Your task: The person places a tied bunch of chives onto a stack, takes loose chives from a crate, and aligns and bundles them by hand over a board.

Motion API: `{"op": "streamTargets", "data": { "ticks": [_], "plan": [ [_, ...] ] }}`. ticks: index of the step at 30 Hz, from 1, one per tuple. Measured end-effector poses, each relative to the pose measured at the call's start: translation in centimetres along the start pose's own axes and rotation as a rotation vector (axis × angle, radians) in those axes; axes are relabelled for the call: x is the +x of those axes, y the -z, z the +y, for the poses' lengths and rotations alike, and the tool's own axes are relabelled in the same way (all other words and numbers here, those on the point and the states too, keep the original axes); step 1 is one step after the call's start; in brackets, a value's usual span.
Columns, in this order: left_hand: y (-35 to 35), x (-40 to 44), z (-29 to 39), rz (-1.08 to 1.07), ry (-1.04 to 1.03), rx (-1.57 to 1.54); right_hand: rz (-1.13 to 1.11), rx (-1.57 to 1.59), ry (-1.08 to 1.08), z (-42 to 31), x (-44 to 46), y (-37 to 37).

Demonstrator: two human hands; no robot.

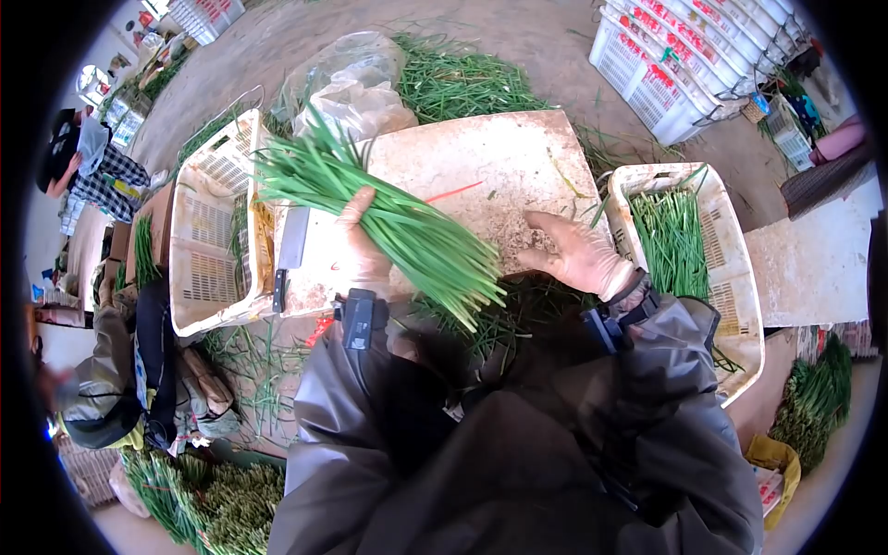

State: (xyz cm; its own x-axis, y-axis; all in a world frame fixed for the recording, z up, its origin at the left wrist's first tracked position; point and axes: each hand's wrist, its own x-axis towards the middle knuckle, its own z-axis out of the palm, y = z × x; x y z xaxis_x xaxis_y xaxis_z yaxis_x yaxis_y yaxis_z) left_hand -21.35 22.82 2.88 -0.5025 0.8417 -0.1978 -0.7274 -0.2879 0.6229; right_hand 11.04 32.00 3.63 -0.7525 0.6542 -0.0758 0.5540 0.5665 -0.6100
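Note:
My gloved left hand (362, 242) is wrapped round a thick bunch of garlic chives (393, 217). The leafy tips point to the upper left, the pale cut ends to the lower right. To the right, my gloved right hand (578, 252) has its fingers apart over the board's near edge and holds nothing. Below both hands is a dirty white board (462, 148). On its left side lies a knife (292, 242) with a broad blade and dark handle. A thin red strip (455, 191) shows just beyond the chives.
A white crate (208, 231) stands left of the board, and another crate (740, 277) with chives inside is on the right. Loose chives (462, 79) and a clear plastic bag (356, 97) lie behind. Stacked crates (638, 74) stand farther back. Other people are at the left.

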Motion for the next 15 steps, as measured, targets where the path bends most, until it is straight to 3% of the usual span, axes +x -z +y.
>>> {"op": "streamTargets", "data": {
  "ticks": [2, 5, 8, 15],
  "plan": [
    [-0.9, -0.2, -1.2, 0.006, 0.03, 0.055, 0.022, 0.234, 0.06, -2.6, 1.0, -0.6],
    [-1.8, -0.7, -3.2, -0.067, 0.123, 0.057, -0.087, 0.326, 0.123, -4.4, 2.1, -3.0],
    [-3.4, -2.4, -5.3, -0.015, 0.157, 0.083, 0.001, 0.554, 0.294, -6.5, 2.9, -5.1],
    [-4.2, -3.1, -6.5, -0.136, 0.1, 0.096, -0.195, 0.975, -0.118, -4.6, 3.9, -6.7]
  ]
}}
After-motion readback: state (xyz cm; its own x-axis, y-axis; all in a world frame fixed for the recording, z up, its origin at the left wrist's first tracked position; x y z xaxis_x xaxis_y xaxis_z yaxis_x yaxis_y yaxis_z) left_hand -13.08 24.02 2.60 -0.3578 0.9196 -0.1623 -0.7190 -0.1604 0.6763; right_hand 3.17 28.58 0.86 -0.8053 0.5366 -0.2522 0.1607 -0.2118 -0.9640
